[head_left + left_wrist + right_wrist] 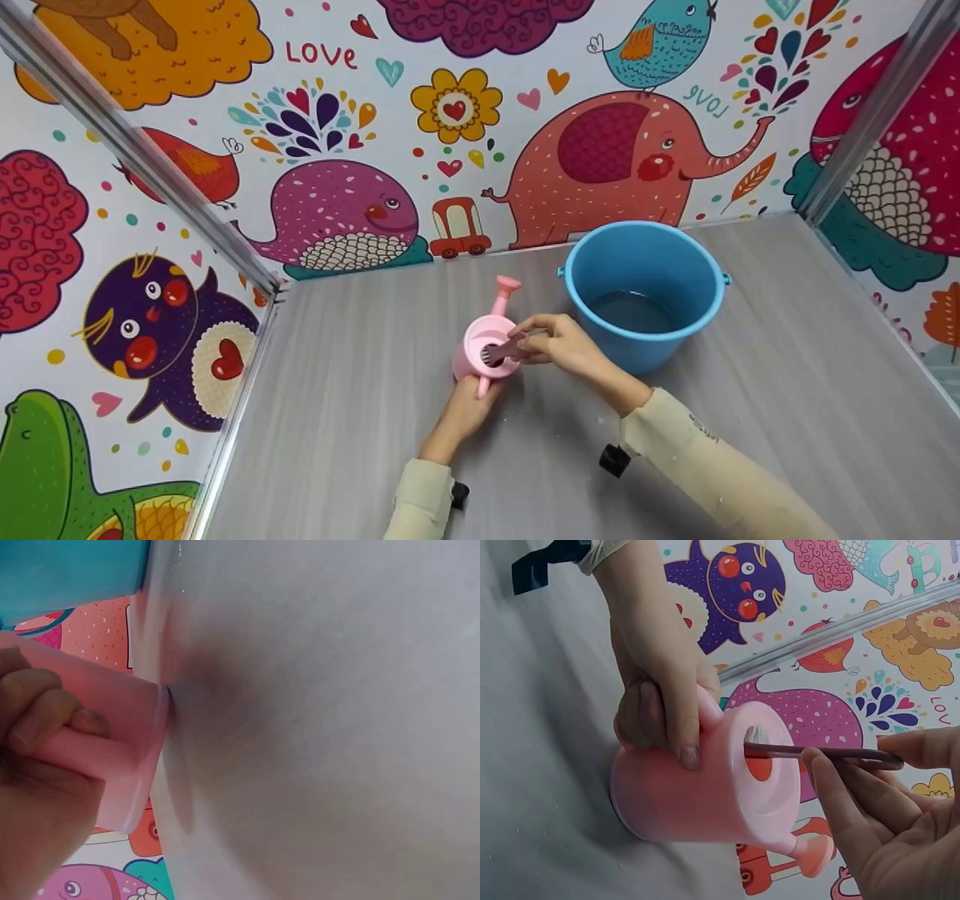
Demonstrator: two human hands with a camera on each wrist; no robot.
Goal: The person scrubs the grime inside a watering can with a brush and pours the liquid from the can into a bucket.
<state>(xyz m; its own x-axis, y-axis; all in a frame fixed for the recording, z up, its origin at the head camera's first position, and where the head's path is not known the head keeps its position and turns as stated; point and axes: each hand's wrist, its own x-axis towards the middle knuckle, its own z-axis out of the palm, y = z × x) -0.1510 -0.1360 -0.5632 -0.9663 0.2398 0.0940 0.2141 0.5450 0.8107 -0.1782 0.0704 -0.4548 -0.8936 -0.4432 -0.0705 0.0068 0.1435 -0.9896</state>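
Observation:
A pink toy watering can [466,364] stands in the middle of the table, its spout pointing toward the back wall. My left hand [466,411] grips its handle from the near side, fingers wrapped round it in the left wrist view. In the right wrist view, my right hand [904,817] pinches the brownish handle of a small brush [787,751] between thumb and fingers. The brush's pale bristles [756,734] are at the round hole in the can's top, and the end of its head is hidden inside.
A large blue bucket [645,349] stands right of the can, close behind my right hand, with a little liquid showing at its bottom. Small drops dot the grey table [345,420]. Printed wall panels [465,45] and metal frame posts [150,150] border the table at back and sides.

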